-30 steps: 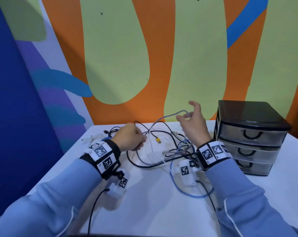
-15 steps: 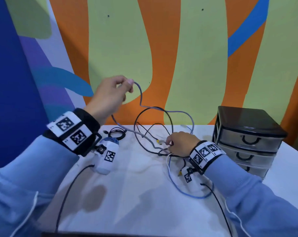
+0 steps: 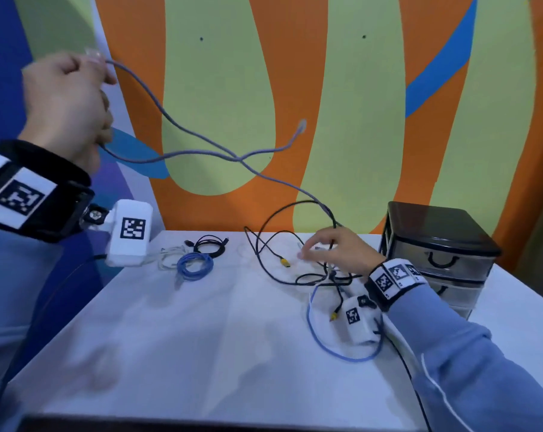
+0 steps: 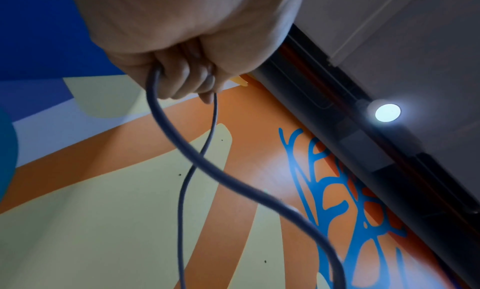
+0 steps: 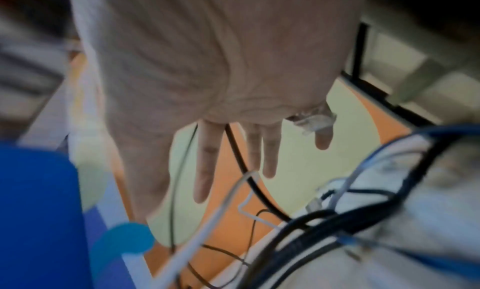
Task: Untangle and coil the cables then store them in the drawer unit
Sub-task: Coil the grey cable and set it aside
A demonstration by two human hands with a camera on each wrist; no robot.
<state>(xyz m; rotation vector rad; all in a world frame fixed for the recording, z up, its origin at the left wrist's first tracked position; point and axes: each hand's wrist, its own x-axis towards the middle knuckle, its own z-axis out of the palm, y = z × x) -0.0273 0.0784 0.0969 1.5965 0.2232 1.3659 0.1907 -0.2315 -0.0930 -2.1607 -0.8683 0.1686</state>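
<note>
My left hand [image 3: 66, 98] is raised high at the left and grips a grey cable [image 3: 201, 141], seen close in the left wrist view as the grey cable [image 4: 182, 145] running out of my curled fingers [image 4: 187, 75]. Its free plug end [image 3: 301, 124] swings in the air. The cable's other part drops into a tangle of black, white and blue cables [image 3: 320, 275] on the white table [image 3: 201, 338]. My right hand [image 3: 329, 249] lies over that tangle with its fingers [image 5: 207, 160] stretched out flat. The black drawer unit [image 3: 441, 244] stands at the right, drawers closed.
A coiled blue cable [image 3: 195, 266], a coiled black cable [image 3: 209, 244] and a loose white cable [image 3: 169, 257] lie at the table's back left. A light blue cable loop [image 3: 326, 347] curls under my right wrist. The painted wall stands just behind the table.
My left hand has lifted the grey cable higher and further left, pulling its plug end free into the air. My right hand has opened and stays on the tangle.
</note>
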